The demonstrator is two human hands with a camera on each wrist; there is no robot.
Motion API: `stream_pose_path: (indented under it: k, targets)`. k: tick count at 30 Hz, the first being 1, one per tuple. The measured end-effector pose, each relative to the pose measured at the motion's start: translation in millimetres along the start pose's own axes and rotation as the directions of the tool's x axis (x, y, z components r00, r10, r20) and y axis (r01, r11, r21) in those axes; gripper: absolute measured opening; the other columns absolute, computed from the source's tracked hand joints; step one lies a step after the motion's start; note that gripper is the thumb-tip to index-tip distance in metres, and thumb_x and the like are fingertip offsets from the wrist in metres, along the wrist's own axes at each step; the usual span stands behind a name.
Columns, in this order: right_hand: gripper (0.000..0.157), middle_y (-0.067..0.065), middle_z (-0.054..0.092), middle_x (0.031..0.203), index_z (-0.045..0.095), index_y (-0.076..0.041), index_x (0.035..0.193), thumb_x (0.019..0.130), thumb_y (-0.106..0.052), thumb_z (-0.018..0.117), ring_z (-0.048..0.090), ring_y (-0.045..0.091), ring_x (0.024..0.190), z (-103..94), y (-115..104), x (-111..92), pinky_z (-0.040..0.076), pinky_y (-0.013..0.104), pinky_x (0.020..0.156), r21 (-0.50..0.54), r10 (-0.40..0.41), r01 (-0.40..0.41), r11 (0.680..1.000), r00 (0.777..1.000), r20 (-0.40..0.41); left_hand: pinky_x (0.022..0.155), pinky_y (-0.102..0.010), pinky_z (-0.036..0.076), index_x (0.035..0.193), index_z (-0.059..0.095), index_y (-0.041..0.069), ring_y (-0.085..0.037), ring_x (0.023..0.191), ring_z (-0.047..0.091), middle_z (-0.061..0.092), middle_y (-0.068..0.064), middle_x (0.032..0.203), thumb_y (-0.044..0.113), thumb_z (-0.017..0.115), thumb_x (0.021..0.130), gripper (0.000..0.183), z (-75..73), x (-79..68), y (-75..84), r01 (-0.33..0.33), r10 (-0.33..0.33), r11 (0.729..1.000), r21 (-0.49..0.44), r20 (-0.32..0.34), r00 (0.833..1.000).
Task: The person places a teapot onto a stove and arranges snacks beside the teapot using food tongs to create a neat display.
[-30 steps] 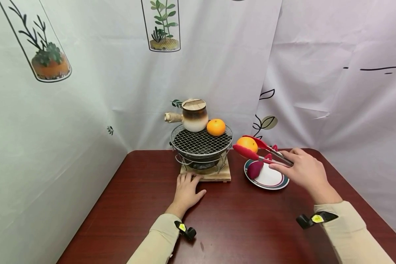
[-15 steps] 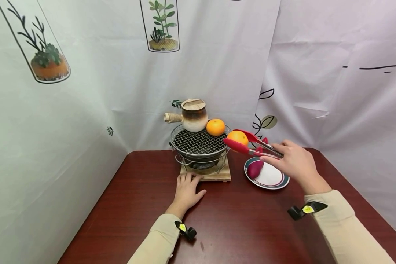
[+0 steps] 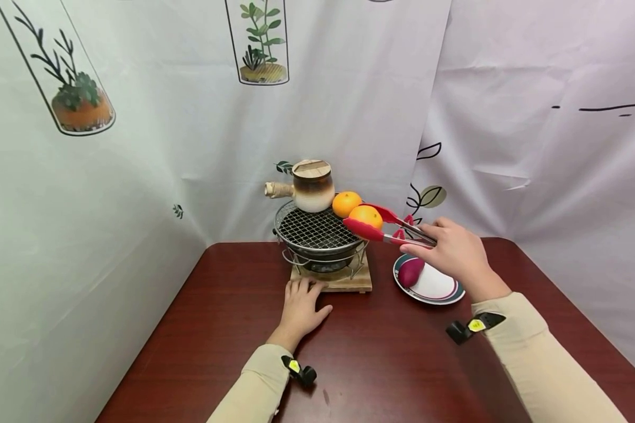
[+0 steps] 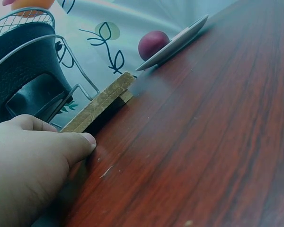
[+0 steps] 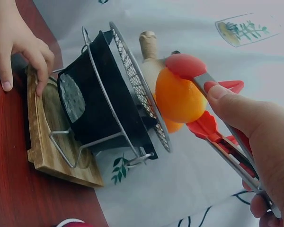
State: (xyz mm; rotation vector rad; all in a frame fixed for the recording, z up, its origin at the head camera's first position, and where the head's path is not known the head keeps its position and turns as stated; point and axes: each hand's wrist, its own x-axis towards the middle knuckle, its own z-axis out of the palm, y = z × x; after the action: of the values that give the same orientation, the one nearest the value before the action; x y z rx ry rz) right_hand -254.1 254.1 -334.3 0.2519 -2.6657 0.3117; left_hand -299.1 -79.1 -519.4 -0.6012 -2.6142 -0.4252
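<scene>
My right hand [image 3: 451, 251] grips red-tipped metal tongs [image 3: 391, 228] by their handles. Between the tong heads is an orange [image 3: 366, 217], held over the right side of the round wire-mesh grill [image 3: 317, 229]. A second orange [image 3: 346, 204] sits on the mesh just behind it, overlapped by the held one in the head view. My left hand [image 3: 299, 310] rests with its fingers on the front edge of the wooden base [image 3: 349, 284] under the grill. Its thumb [image 4: 87, 142] lies out to the side, near the tabletop.
A lidded clay pot [image 3: 313, 191] with a cord-wrapped handle stands on the back of the mesh. Right of the grill, a plate [image 3: 438, 286] holds a purple, rounded item [image 3: 411, 272]. Printed cloth hangs behind the reddish-brown table [image 3: 222, 329].
My right hand has moved left with the tongs and orange, from above the plate to the grill's right side. The left hand stays at the wooden base.
</scene>
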Motion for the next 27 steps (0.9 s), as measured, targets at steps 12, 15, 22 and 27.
stream_pose_path:
  k: [12, 15, 22, 27]
  targets:
    - [0.078, 0.01, 0.061, 0.109, 0.067, -0.014, 0.134, 0.083, -0.073, 0.064, 0.059, 0.027, 0.093, 7.5, -12, 13, 0.052, 0.048, 0.068, -0.011, -0.013, 0.013, 1.0, 1.0, 0.021, 0.112, -0.064, 0.026, 0.128, 0.065, 0.024, -0.035, 0.124, 0.045, 0.053, -0.008, 0.128, 0.043, 0.078, 0.083, 0.051, 1.3, 0.5, -0.4, 0.001, -0.001, 1.0, -0.002, 0.001, 1.0]
    - [0.081, 0.011, 0.061, 0.112, 0.067, -0.015, 0.134, 0.083, -0.077, 0.059, 0.06, 0.028, 0.094, 9.5, -14, 16, 0.052, 0.05, 0.068, -0.018, -0.022, 0.023, 1.0, 0.999, 0.027, 0.111, -0.063, 0.026, 0.129, 0.065, 0.024, -0.035, 0.124, 0.044, 0.053, -0.008, 0.128, 0.044, 0.078, 0.083, 0.051, 1.4, 0.5, -0.3, 0.0, 0.0, 1.0, 0.002, 0.002, 1.0]
    - [0.079, 0.009, 0.059, 0.107, 0.067, -0.014, 0.134, 0.083, -0.074, 0.062, 0.059, 0.027, 0.092, 13.4, -18, 20, 0.051, 0.05, 0.067, -0.016, -0.029, 0.03, 0.999, 0.999, 0.039, 0.111, -0.063, 0.026, 0.128, 0.065, 0.023, -0.035, 0.124, 0.044, 0.053, -0.008, 0.128, 0.043, 0.078, 0.083, 0.051, 2.0, 0.6, -0.7, -0.003, 0.003, 1.0, -0.001, -0.004, 1.0]
    - [0.076, 0.007, 0.06, 0.105, 0.068, -0.014, 0.134, 0.083, -0.07, 0.066, 0.059, 0.025, 0.088, 16.9, -20, 22, 0.051, 0.049, 0.067, -0.018, -0.039, 0.04, 0.999, 0.998, 0.038, 0.111, -0.063, 0.027, 0.128, 0.065, 0.024, -0.035, 0.124, 0.044, 0.053, -0.008, 0.128, 0.044, 0.078, 0.082, 0.052, 2.6, 0.3, -1.1, -0.004, 0.004, 1.0, 0.002, -0.009, 1.0]
